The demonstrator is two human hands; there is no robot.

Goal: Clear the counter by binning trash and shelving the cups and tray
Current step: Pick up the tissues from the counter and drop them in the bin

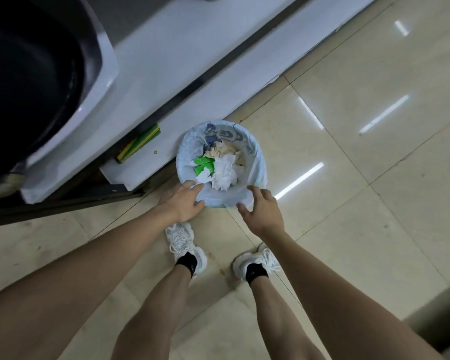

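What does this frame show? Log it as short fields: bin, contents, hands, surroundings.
bin: small round bin with a pale liner, on the tiled floor beside the white counter
contents: crumpled white tissue, green packet, beige paper
left hand: open, at the near rim
right hand: open, at the near rim, holds nothing
surroundings: green and yellow sponge on the counter ledge

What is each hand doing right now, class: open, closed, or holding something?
Left hand: open, fingers on the bin liner's near rim, gripping nothing.
Right hand: open, fingers spread at the rim, empty.
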